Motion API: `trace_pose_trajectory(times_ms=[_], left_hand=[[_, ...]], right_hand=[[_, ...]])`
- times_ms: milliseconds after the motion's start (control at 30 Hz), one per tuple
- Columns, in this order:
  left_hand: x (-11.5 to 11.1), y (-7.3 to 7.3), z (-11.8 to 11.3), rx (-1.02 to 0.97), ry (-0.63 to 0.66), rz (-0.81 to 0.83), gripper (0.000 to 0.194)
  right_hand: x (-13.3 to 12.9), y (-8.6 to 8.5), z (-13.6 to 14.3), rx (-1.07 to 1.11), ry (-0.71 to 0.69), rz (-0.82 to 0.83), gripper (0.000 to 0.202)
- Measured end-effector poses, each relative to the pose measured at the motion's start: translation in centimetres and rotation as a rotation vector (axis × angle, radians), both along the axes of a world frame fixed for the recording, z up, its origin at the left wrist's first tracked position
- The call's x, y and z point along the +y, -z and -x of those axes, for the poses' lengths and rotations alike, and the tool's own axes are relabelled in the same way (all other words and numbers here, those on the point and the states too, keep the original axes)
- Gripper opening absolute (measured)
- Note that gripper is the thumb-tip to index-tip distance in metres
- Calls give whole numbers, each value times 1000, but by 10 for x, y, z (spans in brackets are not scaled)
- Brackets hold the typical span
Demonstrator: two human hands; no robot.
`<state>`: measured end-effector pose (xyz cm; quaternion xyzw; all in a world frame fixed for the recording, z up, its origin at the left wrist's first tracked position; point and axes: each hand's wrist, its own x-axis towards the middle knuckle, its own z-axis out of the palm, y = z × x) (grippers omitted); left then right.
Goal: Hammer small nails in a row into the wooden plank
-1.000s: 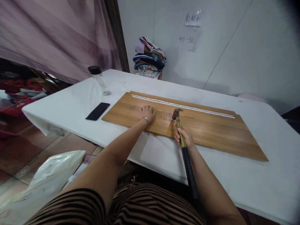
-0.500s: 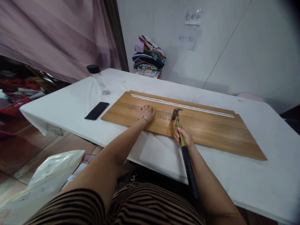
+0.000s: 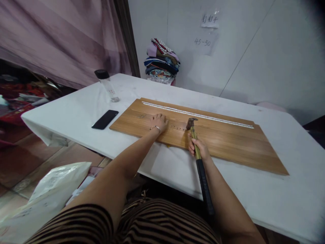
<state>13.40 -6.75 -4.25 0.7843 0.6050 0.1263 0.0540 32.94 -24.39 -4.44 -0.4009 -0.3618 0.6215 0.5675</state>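
A wide brown wooden board (image 3: 236, 145) lies flat across the table. My left hand (image 3: 159, 122) rests on its left half, palm down with the fingers stretched out. My right hand (image 3: 199, 146) is wrapped round the yellow upper handle of a claw hammer (image 3: 201, 169), whose black grip points back towards me. The rusty hammer head is at the board, beside a short row of several small nails (image 3: 177, 128) between my hands. Left of my left hand lies a little group of loose nails (image 3: 141, 116). A white measuring strip (image 3: 198, 114) runs along the far part of the board.
On the white table (image 3: 76, 112), a black phone (image 3: 105, 119) lies left of the board, with a clear bottle with a black lid (image 3: 109, 87) behind it. A stack of folded clothes (image 3: 162, 62) stands by the wall. A plastic bag (image 3: 56, 189) is at the lower left.
Hands, hammer and board hold almost the same places. The camera view has shifted very slightly.
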Motion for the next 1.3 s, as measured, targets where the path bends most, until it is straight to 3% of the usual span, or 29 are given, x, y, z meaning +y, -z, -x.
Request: trace_pose_trajectory(times_ms=[1300], left_hand=[[-1,0,0,17,-10,-18,40]], right_hand=[[0,1,0,7,8,2,49]])
